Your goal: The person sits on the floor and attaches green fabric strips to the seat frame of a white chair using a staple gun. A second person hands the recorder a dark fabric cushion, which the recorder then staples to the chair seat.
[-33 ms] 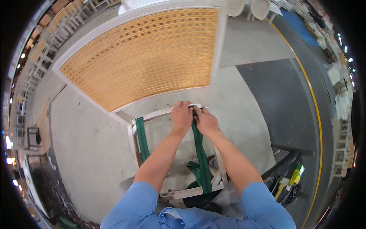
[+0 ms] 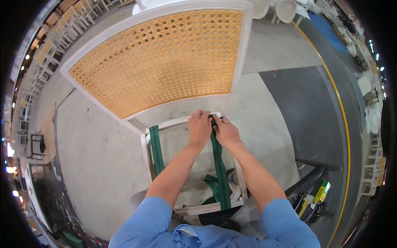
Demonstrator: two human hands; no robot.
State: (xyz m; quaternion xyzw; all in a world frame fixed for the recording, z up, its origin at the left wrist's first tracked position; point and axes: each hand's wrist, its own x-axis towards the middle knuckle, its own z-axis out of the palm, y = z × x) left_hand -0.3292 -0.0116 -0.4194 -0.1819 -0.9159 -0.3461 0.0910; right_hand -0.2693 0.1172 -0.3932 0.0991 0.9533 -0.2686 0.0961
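Observation:
A pale wooden chair stands before me, with its woven cane back panel [image 2: 161,62] on the far side and an open seat frame [image 2: 190,211] nearer to me. At the seat's rear rail, my left hand [image 2: 200,128] and my right hand [image 2: 227,132] meet, fingers curled and closed on the far end of a green webbing strap [image 2: 220,173]. That strap runs forward to the front rail, and a loose green tail hangs beside it. My fingers hide the exact grip. A second green strap [image 2: 156,149] crosses the left side of the frame, apart from both hands.
At lower right, a dark ledge carries a yellow-green box [image 2: 321,192] and several small tools. Rows of chairs [image 2: 49,51] line the far left. White chair parts [image 2: 285,11] stand at the back. A yellow line [image 2: 341,107] curves along the floor at right.
The whole view has shifted slightly. Both hands stay on the strap's far end at the rear rail, with only small finger movements.

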